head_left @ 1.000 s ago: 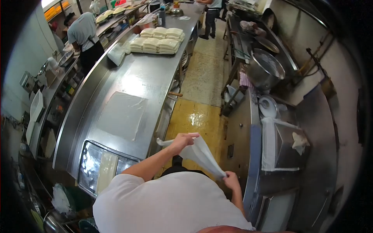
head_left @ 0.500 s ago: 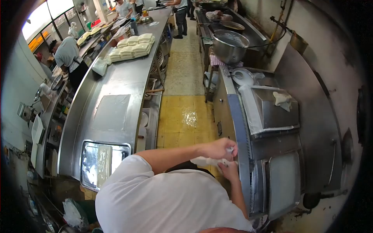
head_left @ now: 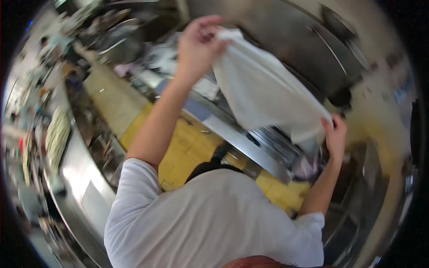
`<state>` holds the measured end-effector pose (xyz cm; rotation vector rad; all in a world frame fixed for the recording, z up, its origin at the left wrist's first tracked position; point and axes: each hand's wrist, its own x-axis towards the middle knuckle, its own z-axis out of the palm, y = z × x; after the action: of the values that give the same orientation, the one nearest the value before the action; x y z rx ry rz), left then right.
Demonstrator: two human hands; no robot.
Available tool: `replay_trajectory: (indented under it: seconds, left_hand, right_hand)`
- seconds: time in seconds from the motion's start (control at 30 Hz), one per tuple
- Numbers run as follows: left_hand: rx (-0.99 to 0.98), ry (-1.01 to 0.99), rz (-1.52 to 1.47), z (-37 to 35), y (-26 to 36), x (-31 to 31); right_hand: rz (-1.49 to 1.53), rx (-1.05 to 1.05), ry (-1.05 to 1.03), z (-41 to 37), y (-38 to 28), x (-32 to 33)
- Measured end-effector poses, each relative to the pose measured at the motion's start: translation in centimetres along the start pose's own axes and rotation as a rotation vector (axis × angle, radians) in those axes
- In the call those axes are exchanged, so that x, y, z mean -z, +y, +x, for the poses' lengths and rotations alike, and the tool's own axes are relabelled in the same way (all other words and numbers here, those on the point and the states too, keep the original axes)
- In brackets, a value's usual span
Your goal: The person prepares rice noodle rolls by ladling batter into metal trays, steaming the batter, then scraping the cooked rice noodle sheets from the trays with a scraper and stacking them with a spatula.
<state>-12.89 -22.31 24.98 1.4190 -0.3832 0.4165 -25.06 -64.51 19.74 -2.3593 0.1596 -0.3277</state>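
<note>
A thin white cloth (head_left: 268, 89) is stretched out between my two hands, in front of the metal cooking counter. Its upper edge runs slanting down to the right, and the lower part hangs loose. My left hand (head_left: 203, 44) pinches the upper left corner. At the other end, lower down, my right hand (head_left: 335, 136) grips the right corner between thumb and fingers. The cloth hides much of the counter behind it.
The steel counter edge (head_left: 250, 152) runs just below the cloth. Yellow floor tiles (head_left: 178, 143) lie between it and the steel worktable (head_left: 87, 174) on the left. Stacked pale folded pieces (head_left: 57, 136) sit on that worktable, blurred by motion.
My hands, close together on the bunched cloth before, have moved up and apart, spreading it wide. The view has turned right toward the cooking counter.
</note>
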Motion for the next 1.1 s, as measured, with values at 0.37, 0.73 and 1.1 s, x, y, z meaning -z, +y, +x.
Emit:
replay_trajectory:
  seconds: [0.37, 0.73, 1.1]
  left_hand:
    - [0.249, -0.473, 0.165, 1.2, -24.6, -12.6]
    - [-0.024, -1.125, 0.823, -7.9, -36.7, -17.1]
    - [-0.054, -1.014, 0.919, -8.6, -36.9, -17.0]
  right_hand:
    - [-0.384, -0.317, 0.09, 2.1, 14.0, -5.2]
    - [-0.511, -0.177, -0.087, 1.2, 17.0, -17.9]
    - [-0.306, -0.08, 0.456, 20.6, 15.3, -0.9]
